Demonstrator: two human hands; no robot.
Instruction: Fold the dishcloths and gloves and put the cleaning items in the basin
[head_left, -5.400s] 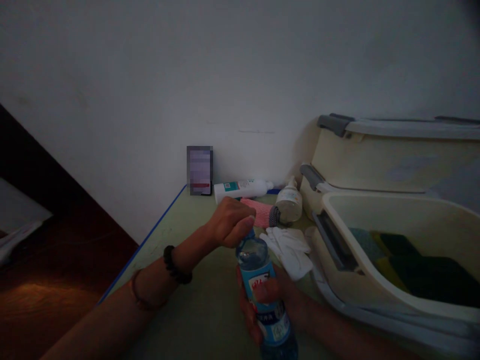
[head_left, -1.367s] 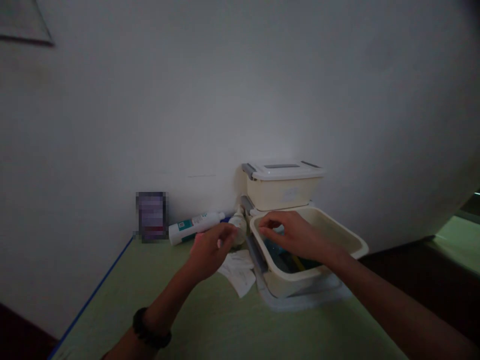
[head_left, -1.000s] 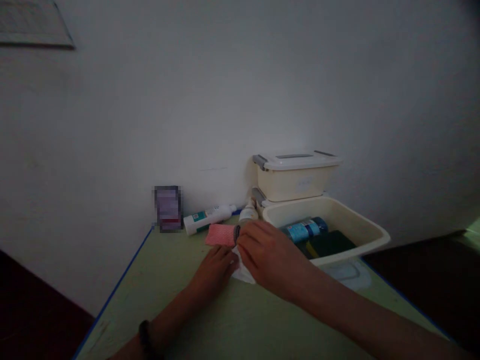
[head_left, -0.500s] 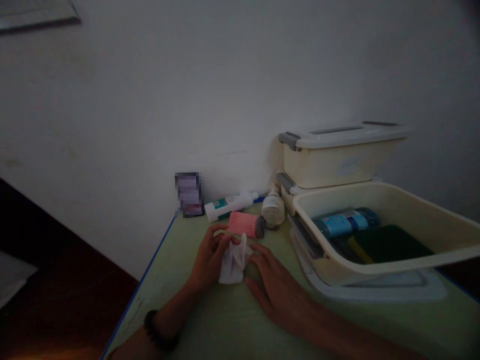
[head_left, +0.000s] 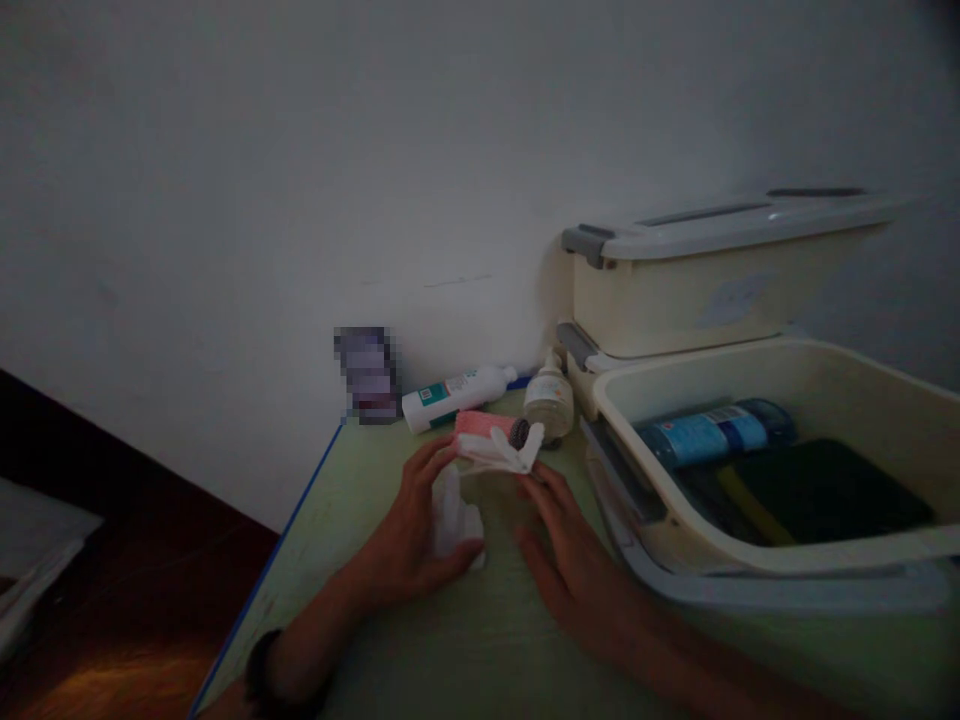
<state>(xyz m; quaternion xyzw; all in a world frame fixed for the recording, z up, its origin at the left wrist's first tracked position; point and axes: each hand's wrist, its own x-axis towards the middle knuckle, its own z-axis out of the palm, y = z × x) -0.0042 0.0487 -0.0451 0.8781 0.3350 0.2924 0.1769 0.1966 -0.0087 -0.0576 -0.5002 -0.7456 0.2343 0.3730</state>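
1. Where the table meets the wall at its far left, a blurred upright panel stands.
2. The left hand curves around white gloves, thumb and fingers spread; I cannot tell whether it grips them.
3. Beyond, a white bottle lies on its side, with a pink cloth nearer, partly covered by the gloves.
4. A pump bottle stands just right of the cloth.
5. The right hand is loose, its fingertips at the gloves, thumb apart.
6. The cream bin holds a blue bottle beside a dark sponge.
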